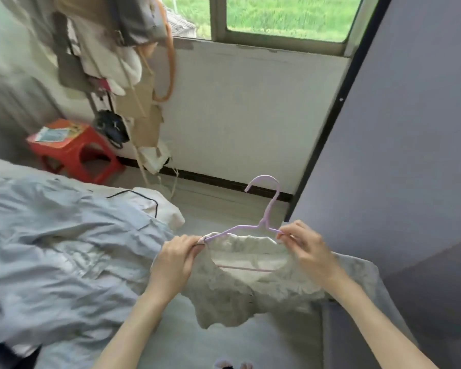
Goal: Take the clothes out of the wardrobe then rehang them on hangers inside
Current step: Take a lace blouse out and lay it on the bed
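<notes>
A pale lilac hanger (266, 206) stands upright in front of me, hook up, with a cream lace garment (237, 291) draped over its arms and hanging below. My left hand (177, 258) grips the garment's shoulder and the hanger's left end. My right hand (305, 247) pinches the garment's other shoulder at the hanger's right end. The wardrobe's grey door or side panel (399, 145) rises at the right.
A bed with crumpled light-blue bedding (53, 235) and a black cable fills the left. A red plastic stool (72, 149) stands beyond it. Bags and clothes hang on a rack (109, 57) at upper left. A window wall (250, 107) lies ahead.
</notes>
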The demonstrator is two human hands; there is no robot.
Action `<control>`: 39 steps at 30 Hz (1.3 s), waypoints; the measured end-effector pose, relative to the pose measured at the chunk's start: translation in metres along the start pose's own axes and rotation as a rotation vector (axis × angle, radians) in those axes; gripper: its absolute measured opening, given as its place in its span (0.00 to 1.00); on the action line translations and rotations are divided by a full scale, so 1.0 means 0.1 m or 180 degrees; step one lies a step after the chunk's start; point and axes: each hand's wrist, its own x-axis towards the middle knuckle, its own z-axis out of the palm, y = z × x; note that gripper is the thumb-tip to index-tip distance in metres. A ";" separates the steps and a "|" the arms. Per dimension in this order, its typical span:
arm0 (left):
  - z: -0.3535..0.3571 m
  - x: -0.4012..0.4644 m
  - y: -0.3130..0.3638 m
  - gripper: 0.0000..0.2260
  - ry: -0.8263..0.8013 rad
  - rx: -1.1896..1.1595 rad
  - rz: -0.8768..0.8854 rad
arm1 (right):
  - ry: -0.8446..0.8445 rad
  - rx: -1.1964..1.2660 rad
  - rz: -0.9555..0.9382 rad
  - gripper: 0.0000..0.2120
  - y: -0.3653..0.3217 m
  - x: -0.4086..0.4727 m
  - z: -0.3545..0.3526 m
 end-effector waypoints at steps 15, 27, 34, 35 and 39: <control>-1.01 -1.57 -0.20 0.20 0.2184 0.0892 -0.2342 | -0.1380 -0.0546 -0.1786 0.09 -0.93 0.48 1.63; -2.25 -2.53 -0.25 0.11 0.3489 0.1630 -0.3082 | -0.1885 -0.0470 -0.2595 0.12 -2.12 0.35 2.94; -2.98 -3.01 -0.75 0.18 0.3719 0.1861 -0.3121 | -0.1291 -0.0063 -0.2936 0.14 -2.97 0.26 3.73; -3.11 -3.04 -0.80 0.18 0.3754 0.1887 -0.3119 | -0.1217 -0.0002 -0.2980 0.14 -3.10 0.27 3.82; -3.62 -3.06 -1.04 0.15 0.3851 0.2066 -0.2962 | -0.1146 0.0170 -0.3098 0.13 -3.52 0.40 4.19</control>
